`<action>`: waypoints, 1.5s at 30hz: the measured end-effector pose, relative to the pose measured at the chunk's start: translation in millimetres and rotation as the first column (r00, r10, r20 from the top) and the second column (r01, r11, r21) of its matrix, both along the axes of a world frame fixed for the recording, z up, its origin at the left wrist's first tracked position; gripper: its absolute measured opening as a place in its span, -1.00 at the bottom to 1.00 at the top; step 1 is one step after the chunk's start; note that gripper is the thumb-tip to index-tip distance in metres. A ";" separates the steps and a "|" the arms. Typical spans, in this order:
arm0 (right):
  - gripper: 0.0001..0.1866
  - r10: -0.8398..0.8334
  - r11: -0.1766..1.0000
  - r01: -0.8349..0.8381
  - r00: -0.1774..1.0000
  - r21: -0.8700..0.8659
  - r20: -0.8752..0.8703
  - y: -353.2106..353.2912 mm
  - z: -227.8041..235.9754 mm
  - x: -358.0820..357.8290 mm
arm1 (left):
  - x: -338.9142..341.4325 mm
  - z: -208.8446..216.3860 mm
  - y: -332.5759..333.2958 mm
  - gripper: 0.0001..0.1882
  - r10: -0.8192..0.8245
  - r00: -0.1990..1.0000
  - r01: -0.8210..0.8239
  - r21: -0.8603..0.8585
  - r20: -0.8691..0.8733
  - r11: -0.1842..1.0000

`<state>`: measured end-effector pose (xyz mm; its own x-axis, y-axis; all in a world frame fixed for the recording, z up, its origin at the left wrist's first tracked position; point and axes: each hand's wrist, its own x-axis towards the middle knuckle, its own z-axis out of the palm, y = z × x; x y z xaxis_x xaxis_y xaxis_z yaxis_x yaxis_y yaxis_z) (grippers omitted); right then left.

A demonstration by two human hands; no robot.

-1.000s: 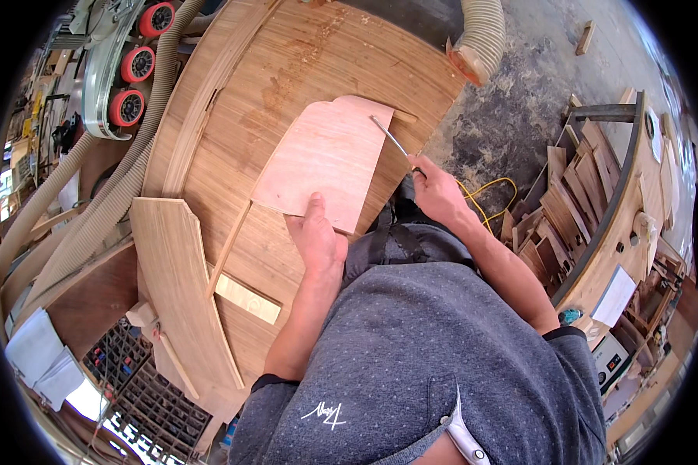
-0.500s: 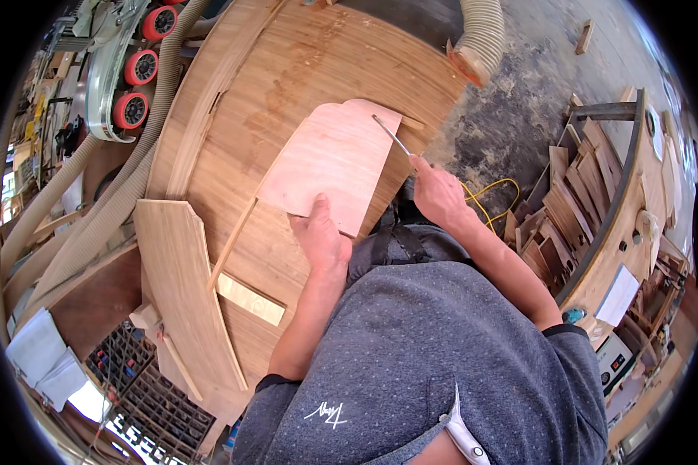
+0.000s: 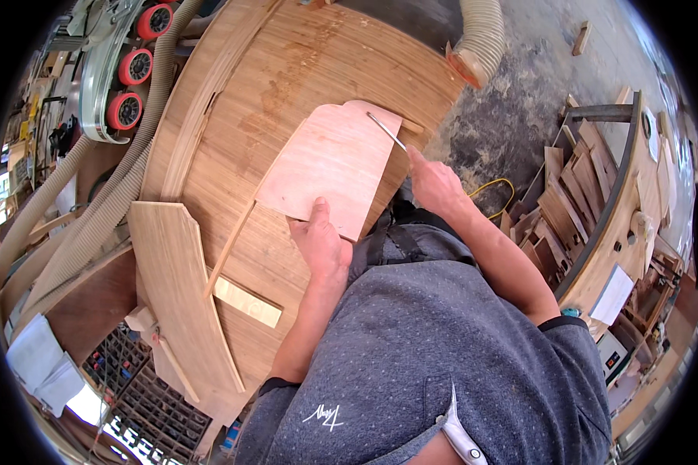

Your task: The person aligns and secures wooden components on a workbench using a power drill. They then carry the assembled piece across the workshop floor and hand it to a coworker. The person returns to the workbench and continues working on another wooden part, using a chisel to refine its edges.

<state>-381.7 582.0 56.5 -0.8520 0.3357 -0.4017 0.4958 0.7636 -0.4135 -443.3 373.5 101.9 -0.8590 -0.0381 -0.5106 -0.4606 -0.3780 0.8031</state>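
Note:
My left hand (image 3: 322,244) grips the near edge of a pale pinkish wooden board (image 3: 329,167), thumb on top and the other fingers hidden underneath. The board has a rounded, notched far edge and is held over the wooden worktable. From the right, my right hand (image 3: 436,182) is closed on a slim metal tool with a long thin shaft (image 3: 385,131). Its handle is hidden in my fist, so I cannot tell its exact kind. The tool slants across the board's right edge, its tip over the far right part of the face.
Under the board is a broad wooden worktable (image 3: 287,70) with a thin strip (image 3: 231,248) and a small pale block (image 3: 247,301). A larger panel (image 3: 182,271) lies left. Hoses (image 3: 163,70) and red wheels (image 3: 124,111) stand far left; offcuts (image 3: 570,194) fill a rack at right.
My right hand and the tool have shifted slightly left and away from me, bringing the tip further over the board. My left hand keeps its hold, and the whole view has moved a little.

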 end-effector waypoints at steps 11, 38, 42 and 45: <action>-0.75 -0.011 0.999 0.021 0.975 -0.044 0.220 37.6 -43.8 17.4 | 2.0 -0.5 -3.8 -0.47 0.009 1.000 -0.009 0.031 0.013 0.999; -0.72 -0.075 0.990 0.063 0.993 -0.129 -0.092 -1.9 10.1 2.4 | -5.0 -13.5 3.9 -0.51 0.027 1.000 -0.027 0.110 -0.001 0.994; -0.71 -0.099 0.983 0.078 0.987 -0.163 -0.123 4.8 -9.5 12.1 | -5.5 -24.7 -1.5 -0.56 0.078 0.997 -0.081 0.098 0.029 0.992; -0.72 -0.118 0.967 0.089 0.987 -0.240 -0.108 -1.7 15.9 2.8 | -13.8 -20.4 -4.9 -0.63 0.054 0.998 -0.055 0.146 0.014 0.988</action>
